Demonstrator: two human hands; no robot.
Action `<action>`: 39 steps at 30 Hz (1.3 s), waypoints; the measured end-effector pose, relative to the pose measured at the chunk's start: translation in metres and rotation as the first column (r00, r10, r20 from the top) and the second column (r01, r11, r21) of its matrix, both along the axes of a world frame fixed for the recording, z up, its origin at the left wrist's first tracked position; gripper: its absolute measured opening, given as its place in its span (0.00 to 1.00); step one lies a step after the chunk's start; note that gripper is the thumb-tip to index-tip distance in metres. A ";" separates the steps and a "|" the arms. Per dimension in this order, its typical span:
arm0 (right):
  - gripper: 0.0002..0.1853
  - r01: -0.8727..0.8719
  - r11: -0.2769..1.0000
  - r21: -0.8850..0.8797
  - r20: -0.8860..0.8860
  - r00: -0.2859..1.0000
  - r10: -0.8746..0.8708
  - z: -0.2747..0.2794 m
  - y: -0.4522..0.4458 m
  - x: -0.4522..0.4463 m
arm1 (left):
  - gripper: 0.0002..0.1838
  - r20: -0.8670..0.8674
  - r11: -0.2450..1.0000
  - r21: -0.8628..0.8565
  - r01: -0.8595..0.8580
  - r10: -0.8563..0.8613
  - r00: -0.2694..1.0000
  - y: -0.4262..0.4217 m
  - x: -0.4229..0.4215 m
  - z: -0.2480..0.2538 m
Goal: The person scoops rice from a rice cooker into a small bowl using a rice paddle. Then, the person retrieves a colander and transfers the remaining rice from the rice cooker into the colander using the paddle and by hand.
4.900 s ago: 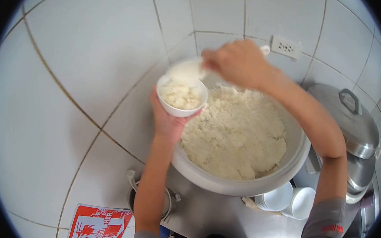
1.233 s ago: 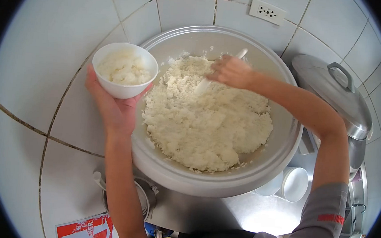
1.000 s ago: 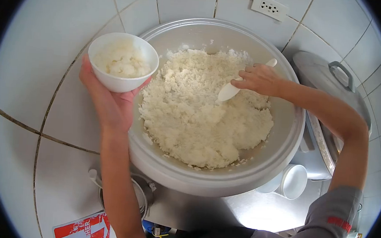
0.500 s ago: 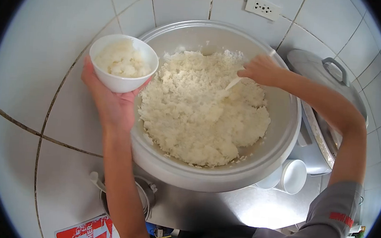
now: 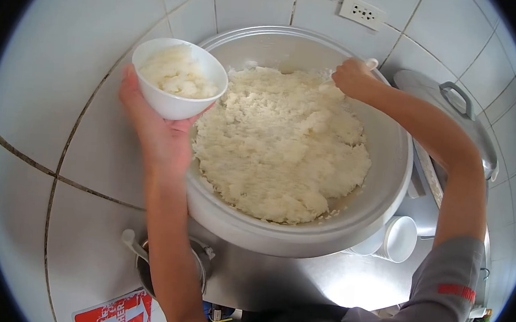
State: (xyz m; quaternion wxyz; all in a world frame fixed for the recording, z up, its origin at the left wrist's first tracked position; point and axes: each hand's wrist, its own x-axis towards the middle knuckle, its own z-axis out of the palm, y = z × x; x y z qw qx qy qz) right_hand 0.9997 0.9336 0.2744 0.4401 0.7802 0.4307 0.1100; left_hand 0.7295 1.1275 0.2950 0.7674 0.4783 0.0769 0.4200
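Observation:
My left hand (image 5: 159,118) holds up a white bowl (image 5: 184,105) from below, its fingers around the base. Cooked rice (image 5: 177,74) partly fills this bowl, which is just left of a large metal pot (image 5: 258,239). A wide bed of cooked rice (image 5: 270,156) covers the pot's bottom. Over the pot's far right side, my right hand (image 5: 355,78) is closed on a white rice paddle (image 5: 371,63). The handle's end sticks out past the fist; the blade is mostly hidden by the hand and rice.
A large metal lid (image 5: 424,92) with a grey handle leans at the right. White bowls (image 5: 400,238) lie by the pot's front right. Front left stands a metal container (image 5: 200,264) with a white-handled utensil (image 5: 134,243). A wall outlet (image 5: 362,13) is behind the pot.
My right hand has moved slightly up and away with the paddle, whose blade no longer shows plainly over the rice. The bowl in my left hand has shifted a little right and down.

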 end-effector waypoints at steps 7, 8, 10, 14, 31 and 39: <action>0.15 0.122 0.979 0.164 -0.072 0.991 -0.111 -0.022 0.000 0.020 | 0.28 -0.002 0.998 -0.025 -0.049 0.049 0.999 -0.010 0.003 0.002; 0.17 0.213 0.959 0.185 -0.141 0.972 -0.188 -0.021 0.000 0.024 | 0.28 -0.003 0.999 -0.001 -0.045 0.045 0.999 -0.010 0.003 0.003; 0.19 0.380 0.898 0.221 -0.276 0.908 -0.316 -0.021 0.004 0.032 | 0.29 -0.016 1.000 -0.014 -0.028 0.028 0.999 -0.010 0.003 0.004; 0.15 0.510 0.802 0.311 -0.439 0.826 -0.354 -0.019 -0.001 0.032 | 0.31 -0.021 0.998 0.028 -0.063 0.063 0.998 -0.007 0.004 0.002; 0.02 -0.239 0.965 0.110 -0.029 0.969 0.244 -0.041 -0.025 -0.014 | 0.29 0.014 0.997 0.011 -0.076 0.076 0.997 -0.006 0.005 0.003; 0.08 0.202 0.900 0.386 -0.293 0.952 -0.088 -0.037 -0.047 -0.022 | 0.30 0.019 0.995 0.005 -0.102 0.102 0.995 -0.005 0.004 0.003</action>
